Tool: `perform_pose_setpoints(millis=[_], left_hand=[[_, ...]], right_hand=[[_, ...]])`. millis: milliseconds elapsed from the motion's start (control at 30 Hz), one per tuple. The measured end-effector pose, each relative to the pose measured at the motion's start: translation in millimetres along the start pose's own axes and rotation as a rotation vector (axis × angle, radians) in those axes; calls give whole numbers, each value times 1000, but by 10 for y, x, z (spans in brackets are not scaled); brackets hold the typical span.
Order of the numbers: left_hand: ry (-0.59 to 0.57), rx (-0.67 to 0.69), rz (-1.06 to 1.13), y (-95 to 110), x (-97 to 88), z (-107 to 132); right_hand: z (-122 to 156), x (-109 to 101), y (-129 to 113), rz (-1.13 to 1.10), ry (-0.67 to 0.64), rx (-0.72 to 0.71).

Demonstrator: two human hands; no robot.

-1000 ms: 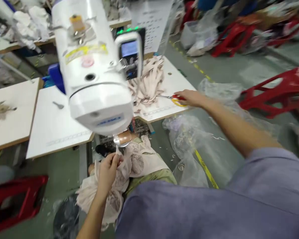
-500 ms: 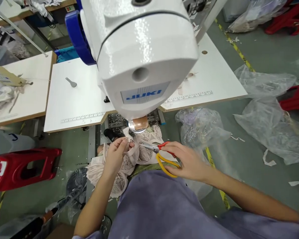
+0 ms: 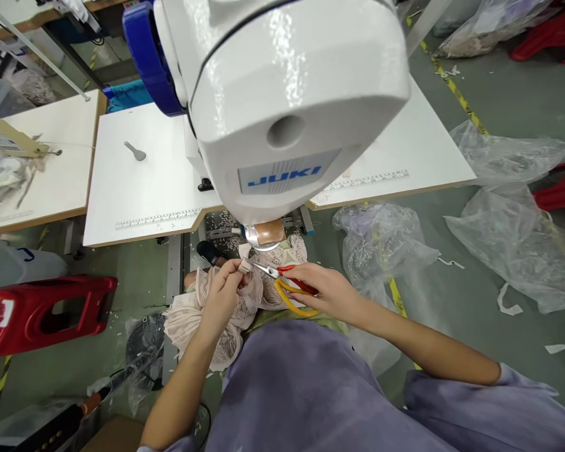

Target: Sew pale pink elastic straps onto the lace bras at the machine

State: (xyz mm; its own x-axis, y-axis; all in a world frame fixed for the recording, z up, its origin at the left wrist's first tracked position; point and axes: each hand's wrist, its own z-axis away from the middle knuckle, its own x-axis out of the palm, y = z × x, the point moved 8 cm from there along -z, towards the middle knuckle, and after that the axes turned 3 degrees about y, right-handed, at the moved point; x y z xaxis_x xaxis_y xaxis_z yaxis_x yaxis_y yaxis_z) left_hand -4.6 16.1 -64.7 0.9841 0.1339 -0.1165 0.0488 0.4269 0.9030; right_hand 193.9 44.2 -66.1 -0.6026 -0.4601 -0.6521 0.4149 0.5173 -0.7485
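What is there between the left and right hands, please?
Head view: the scissors, held in the right hand and pointing at pale fabric pinched by the left hand.

Dull green floor (image 3: 522,94), yellow tape (image 3: 461,98), white worktable (image 3: 115,179), second table (image 3: 63,182) beside it, red stool (image 3: 31,323) at left

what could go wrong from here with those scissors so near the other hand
The scissors in the right hand point toward the left hand, tips close to its fingers, so a slip might nick them.
The pale fabric pinched there is small, so a cut could stray.
Lace pieces lie bunched just below and might get snipped too.
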Motion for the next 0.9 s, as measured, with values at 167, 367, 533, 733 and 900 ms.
perform_pose_setpoints(millis=[167,367,533,733,900], left_hand=[[11,61,-53,87,-33,-29],[-35,31,-118,135,-1,-31],[-47,33,-146,140,-28,-32],[-20,41,-204,110,-75,-82],[26,70,-161,142,-139,-134]], right_hand=[[116,-51,21,-112,113,20],[7,59,-1,-139,97,45],[-90,103,23,-151,51,66],[-92,84,31,-161,26,108],[80,5,178,-104,86,153]])
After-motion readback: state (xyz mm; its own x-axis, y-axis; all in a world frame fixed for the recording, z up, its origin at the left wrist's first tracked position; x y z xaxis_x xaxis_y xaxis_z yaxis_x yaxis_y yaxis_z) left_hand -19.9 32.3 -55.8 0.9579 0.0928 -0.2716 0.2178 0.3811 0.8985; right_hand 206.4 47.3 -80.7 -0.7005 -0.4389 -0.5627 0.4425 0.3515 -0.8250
